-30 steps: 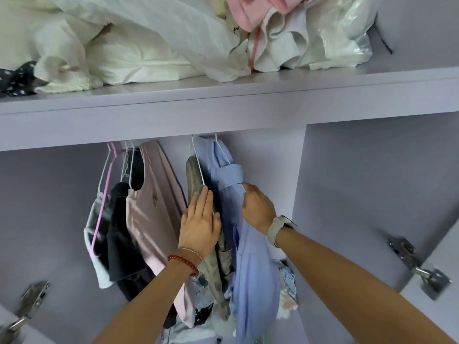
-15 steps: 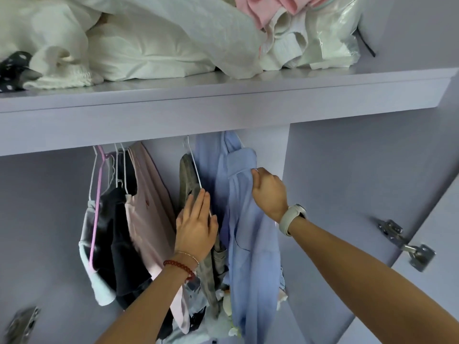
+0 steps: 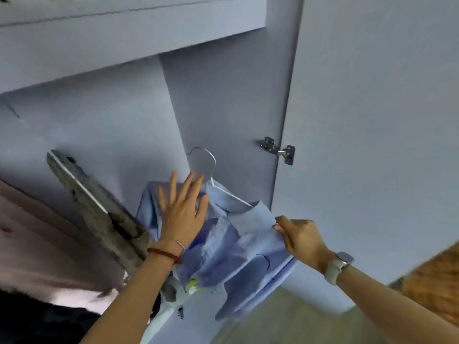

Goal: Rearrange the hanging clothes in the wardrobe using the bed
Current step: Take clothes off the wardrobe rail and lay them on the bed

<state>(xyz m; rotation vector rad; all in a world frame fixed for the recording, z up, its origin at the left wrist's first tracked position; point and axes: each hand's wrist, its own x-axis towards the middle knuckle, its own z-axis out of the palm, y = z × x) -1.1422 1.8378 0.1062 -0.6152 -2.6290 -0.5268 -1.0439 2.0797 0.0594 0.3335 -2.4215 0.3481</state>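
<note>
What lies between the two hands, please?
In the head view, the blue shirt on its white hanger spans between the left hand and right hand.

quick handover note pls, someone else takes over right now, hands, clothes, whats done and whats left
Left hand: open, fingers straight, flat against the blue shirt.
Right hand: pinches the shirt's collar edge.
The shirt sits on its white hanger, whose hook is free of any rail.
Grey garment and pink garment hang at the left.
Done: shirt is off the rail.
Left: carry it to the bed, not in view, then go on with the rest.

Head view tilts upward, close into the wardrobe [image 3: 223, 100] interior.
</note>
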